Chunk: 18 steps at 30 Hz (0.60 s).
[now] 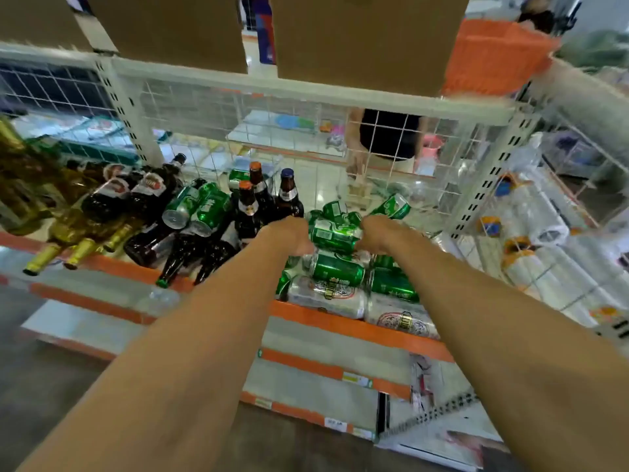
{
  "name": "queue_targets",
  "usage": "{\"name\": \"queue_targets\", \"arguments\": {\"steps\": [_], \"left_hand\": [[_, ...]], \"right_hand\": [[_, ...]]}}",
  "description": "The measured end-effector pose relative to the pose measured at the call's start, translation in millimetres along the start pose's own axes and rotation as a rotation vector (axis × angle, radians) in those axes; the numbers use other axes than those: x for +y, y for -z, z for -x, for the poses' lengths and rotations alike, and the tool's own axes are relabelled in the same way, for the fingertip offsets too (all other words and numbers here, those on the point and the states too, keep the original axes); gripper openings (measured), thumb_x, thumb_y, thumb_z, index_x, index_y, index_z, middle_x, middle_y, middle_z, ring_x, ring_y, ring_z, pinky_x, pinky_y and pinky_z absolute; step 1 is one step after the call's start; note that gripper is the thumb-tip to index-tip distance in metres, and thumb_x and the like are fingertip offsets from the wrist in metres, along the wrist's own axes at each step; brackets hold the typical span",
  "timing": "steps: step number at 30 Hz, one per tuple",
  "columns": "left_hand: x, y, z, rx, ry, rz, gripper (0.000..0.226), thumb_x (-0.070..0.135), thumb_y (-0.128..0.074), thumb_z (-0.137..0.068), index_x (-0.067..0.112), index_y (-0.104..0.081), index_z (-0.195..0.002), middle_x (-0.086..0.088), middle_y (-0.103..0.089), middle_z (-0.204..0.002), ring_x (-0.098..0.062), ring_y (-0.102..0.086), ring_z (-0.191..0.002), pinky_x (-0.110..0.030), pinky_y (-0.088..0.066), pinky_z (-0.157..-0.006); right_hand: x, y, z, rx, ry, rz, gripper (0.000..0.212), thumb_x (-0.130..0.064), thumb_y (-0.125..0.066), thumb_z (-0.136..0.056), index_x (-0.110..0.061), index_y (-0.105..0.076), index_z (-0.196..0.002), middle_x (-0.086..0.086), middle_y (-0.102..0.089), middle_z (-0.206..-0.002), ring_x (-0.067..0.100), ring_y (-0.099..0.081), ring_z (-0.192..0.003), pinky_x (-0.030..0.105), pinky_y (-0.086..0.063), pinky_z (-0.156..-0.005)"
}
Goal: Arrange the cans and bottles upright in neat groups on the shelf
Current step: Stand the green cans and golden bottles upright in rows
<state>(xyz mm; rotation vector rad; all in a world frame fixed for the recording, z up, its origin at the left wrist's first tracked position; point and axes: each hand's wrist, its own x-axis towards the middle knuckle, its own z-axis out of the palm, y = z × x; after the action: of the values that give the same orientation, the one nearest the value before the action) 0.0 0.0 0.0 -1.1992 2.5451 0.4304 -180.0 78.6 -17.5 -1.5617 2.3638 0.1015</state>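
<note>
Both bare forearms stretch forward, converging on green can (335,237). At can's left end, left hand (289,233) grips it, fingers curled. At can's right end, right hand (376,233) grips likewise. Backs of hands face up, wrists straight. Fingertips blurred, partly hidden behind can.

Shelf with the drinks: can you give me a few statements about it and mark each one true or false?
1. The left hand and right hand grip one green can between them. True.
2. Every brown bottle stands upright. False: three upright bottles stand in the middle, while the fallen bottles lie on their sides.
3. Cans in the pile lie on their sides. True.
4. Cans fill the level above. False: cardboard boxes sit there.
</note>
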Motion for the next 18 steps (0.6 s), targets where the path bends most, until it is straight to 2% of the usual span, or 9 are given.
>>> {"name": "queue_targets", "arguments": {"steps": [4,8,10,15,18], "left_hand": [[2,-3,-23,0.063,0.004,0.027,0.036,0.031,-0.058,-0.096,0.006,-0.053,-0.121,-0.012,-0.06,-0.11,-0.03,-0.06,-0.092,-0.039,-0.053,-0.079],[2,-11,-41,0.067,0.016,0.018,0.044,0.028,-0.057,-0.095,0.01,-0.045,-0.134,-0.012,-0.059,-0.113,-0.032,-0.059,-0.099,-0.047,-0.053,-0.088],[0,-15,-48,0.085,0.009,0.027,0.044,0.026,-0.057,-0.095,0.012,-0.045,-0.135,-0.01,-0.058,-0.108,-0.033,-0.059,-0.099,-0.05,-0.051,-0.09],[-4,-20,-51,0.117,0.008,0.057,0.047,0.022,-0.059,-0.094,0.012,-0.043,-0.137,-0.012,-0.06,-0.111,-0.034,-0.059,-0.101,-0.051,-0.05,-0.092],[-2,-17,-46,0.122,-0.001,0.094,0.056,0.026,-0.064,-0.091,0.013,-0.04,-0.14,-0.012,-0.061,-0.111,-0.034,-0.06,-0.1,-0.051,-0.052,-0.09]], "right_hand": [[0,-5,-13,0.045,0.011,-0.003,0.058,-0.019,-0.071,-0.087,-0.007,-0.043,-0.137,0.016,-0.054,-0.133,0.032,-0.055,-0.116,0.041,-0.051,-0.093],[1,-15,-28,-0.026,0.056,-0.042,0.073,-0.029,-0.072,-0.087,-0.009,-0.034,-0.146,0.015,-0.05,-0.139,0.033,-0.053,-0.121,0.043,-0.049,-0.096],[3,-19,-36,-0.024,0.062,-0.049,0.075,-0.032,-0.073,-0.086,-0.01,-0.034,-0.146,0.014,-0.051,-0.138,0.033,-0.054,-0.12,0.041,-0.049,-0.094],[2,-15,-39,0.019,0.054,-0.122,0.076,-0.032,-0.077,-0.081,-0.01,-0.037,-0.142,0.012,-0.052,-0.132,0.03,-0.055,-0.112,0.034,-0.047,-0.081],[-1,-3,-35,0.065,0.051,-0.171,0.082,-0.036,-0.079,-0.078,-0.01,-0.037,-0.143,0.012,-0.047,-0.133,0.031,-0.053,-0.113,0.037,-0.049,-0.085]]}}
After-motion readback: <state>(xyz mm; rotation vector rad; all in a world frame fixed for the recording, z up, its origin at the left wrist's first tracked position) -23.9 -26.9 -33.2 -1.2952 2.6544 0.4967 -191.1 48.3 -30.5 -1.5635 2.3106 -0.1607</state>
